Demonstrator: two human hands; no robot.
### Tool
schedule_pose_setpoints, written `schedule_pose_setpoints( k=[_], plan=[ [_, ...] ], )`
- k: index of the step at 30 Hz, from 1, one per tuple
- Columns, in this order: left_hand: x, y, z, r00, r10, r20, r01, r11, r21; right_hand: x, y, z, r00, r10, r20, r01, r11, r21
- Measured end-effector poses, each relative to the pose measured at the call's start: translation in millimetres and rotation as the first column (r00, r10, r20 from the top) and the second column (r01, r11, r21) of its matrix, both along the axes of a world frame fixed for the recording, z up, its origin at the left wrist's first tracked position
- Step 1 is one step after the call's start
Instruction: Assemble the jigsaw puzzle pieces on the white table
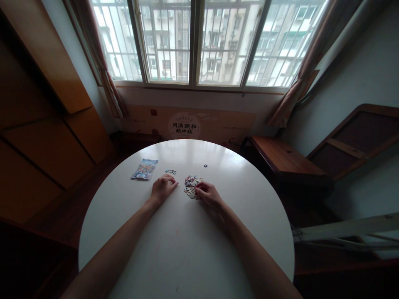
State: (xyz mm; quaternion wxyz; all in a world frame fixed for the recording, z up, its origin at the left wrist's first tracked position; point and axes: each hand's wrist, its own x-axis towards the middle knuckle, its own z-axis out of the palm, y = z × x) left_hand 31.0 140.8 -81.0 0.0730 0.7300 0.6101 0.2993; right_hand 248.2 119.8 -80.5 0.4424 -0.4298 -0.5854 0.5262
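Note:
A loose heap of small jigsaw puzzle pieces (190,181) lies on the white round table (177,249). At the heap's right edge is my right hand (210,195), its thumb and fingertips pinched together on a puzzle piece that is mostly hidden. My left hand (162,189) rests on the tabletop left of the heap, apart from it, with fingers loosely bent and nothing visible in them. Just beyond it sits a small cluster of puzzle pieces (171,171). One single piece (205,165) lies by itself past the heap.
A colourful printed sheet or packet (145,169) lies on the table at the left. Behind the table, a printed board (212,120) leans under the barred window. On the right are a low wooden bench (285,155) and a wooden-framed panel (358,137); cabinets (46,158) stand left.

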Motion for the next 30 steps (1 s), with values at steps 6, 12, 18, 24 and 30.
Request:
schedule_pose_setpoints(
  k=[6, 12, 18, 24, 30],
  plan=[
    [-1, 2, 1.1, 0.978, -0.202, 0.056, 0.204, 0.979, -0.031, 1, 0, -0.7, 1.0, 0.003, 0.003, -0.003, 1.0, 0.008],
    [-4, 6, -3.3, 0.962, -0.245, 0.118, 0.251, 0.967, -0.035, 0, 0, -0.9, 1.0, -0.004, -0.001, 0.004, 1.0, 0.002],
    [-1, 2, -1.6, 0.982, -0.19, 0.004, 0.189, 0.982, 0.011, 1, 1, -3.4, 1.0, 0.004, -0.006, -0.004, 1.0, 0.017],
    [5, -5, 3.2, 0.98, -0.167, -0.105, 0.178, 0.979, 0.1, 2, 1, -4.5, 1.0, -0.004, 0.004, 0.004, 1.0, 0.011],
    [9, -8, 4.5, 0.946, -0.201, -0.255, 0.263, 0.935, 0.237, 1, 0, -2.3, 1.0, -0.005, 0.008, 0.005, 1.0, 0.003]
  ],
)
